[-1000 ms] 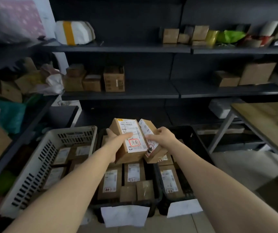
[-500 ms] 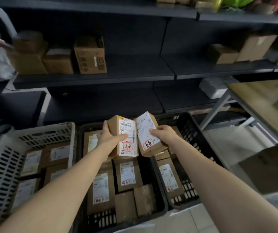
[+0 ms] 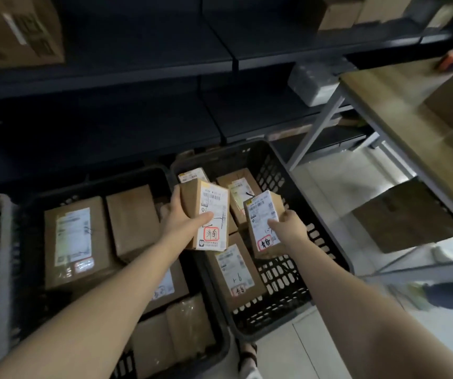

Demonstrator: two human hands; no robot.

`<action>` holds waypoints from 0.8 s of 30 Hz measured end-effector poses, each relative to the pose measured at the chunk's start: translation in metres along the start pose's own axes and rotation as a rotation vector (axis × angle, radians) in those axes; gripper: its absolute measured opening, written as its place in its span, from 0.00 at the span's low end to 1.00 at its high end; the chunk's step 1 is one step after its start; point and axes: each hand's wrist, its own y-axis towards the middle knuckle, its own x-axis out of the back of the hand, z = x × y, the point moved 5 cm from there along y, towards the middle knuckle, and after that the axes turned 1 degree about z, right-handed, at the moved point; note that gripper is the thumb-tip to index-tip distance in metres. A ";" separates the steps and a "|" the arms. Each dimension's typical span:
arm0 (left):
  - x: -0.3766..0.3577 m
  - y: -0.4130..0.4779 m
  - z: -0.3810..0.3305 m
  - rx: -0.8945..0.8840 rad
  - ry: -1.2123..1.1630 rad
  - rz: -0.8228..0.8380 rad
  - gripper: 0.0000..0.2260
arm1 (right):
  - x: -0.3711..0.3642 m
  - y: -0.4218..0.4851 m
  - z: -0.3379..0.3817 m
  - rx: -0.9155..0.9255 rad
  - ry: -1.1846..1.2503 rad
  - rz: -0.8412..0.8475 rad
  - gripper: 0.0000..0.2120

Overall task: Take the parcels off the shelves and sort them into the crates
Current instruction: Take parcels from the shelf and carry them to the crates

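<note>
Beyond the left hand (image 3: pixel 184 222) and the right hand (image 3: pixel 288 228) stands dark metal shelving (image 3: pixel 127 75). Its boards lie one above another and fill the whole far side. It is in shadow and looks almost black. To the right of the right hand, and farther away, there is a table (image 3: pixel 384 105) with a light wooden top. One slanted grey metal leg (image 3: pixel 315 127) of it comes down just beside the shelving. Under the table and near the right hand the floor (image 3: pixel 326 184) is pale and smooth, with a thin joint line on the side closer to the person. The floor below the table is brighter than the rest of the room, which is dim.
</note>
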 end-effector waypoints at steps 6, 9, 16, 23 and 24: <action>-0.055 0.032 0.016 0.144 0.041 -0.120 0.42 | -0.021 0.060 -0.013 0.086 -0.047 0.162 0.25; -0.083 0.046 0.018 0.184 0.005 -0.154 0.41 | -0.023 0.087 -0.010 0.127 -0.037 0.246 0.24; -0.079 0.069 0.007 0.117 -0.115 -0.298 0.42 | -0.040 0.138 0.026 0.169 0.122 0.319 0.21; -0.057 0.089 0.010 0.075 -0.274 -0.360 0.39 | -0.109 0.157 0.080 0.216 0.066 0.332 0.17; -0.058 0.089 0.010 0.070 -0.265 -0.354 0.39 | -0.117 0.159 0.082 0.217 0.023 0.348 0.17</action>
